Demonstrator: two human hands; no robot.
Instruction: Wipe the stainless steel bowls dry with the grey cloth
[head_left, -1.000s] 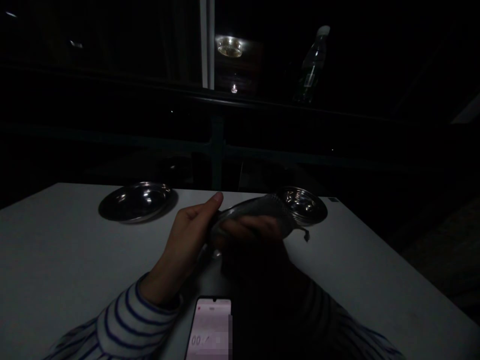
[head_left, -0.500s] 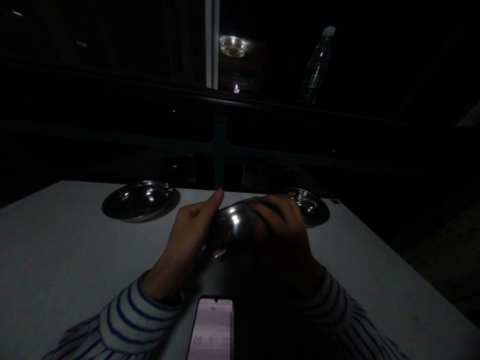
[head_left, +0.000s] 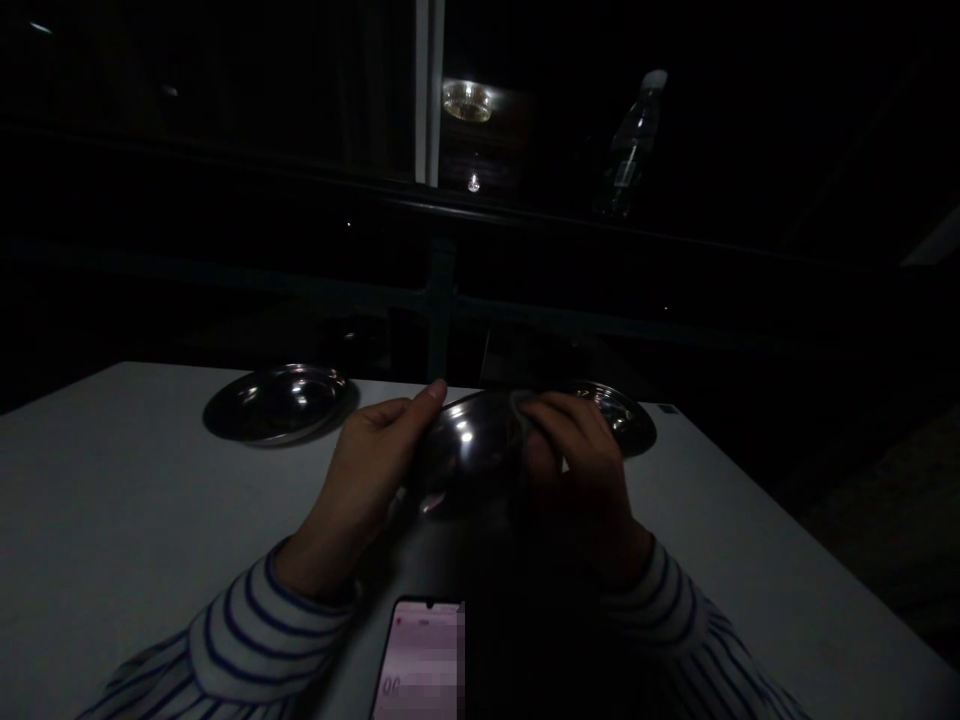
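Observation:
A shiny stainless steel bowl is tilted between my hands above the white table, its curved side facing me. My left hand grips its left edge, thumb up along the rim and the other fingers hidden behind. At the upper right edge, my right hand is closed with bent fingers against the metal. A greyish patch shows by those fingertips; it is too dark to tell whether it is rim or cloth. Below the bowl, a phone with a lit screen lies on the table.
A steel dish sits at the table's far left, and another steel dish stands behind my right hand. Beyond the white table, a clear plastic bottle stands on a dark ledge. The surroundings are very dark.
My right hand has shifted slightly right along the bowl, its fingers somewhat more spread. The bowl has turned a little, showing more of its right side. My left hand keeps its grip.

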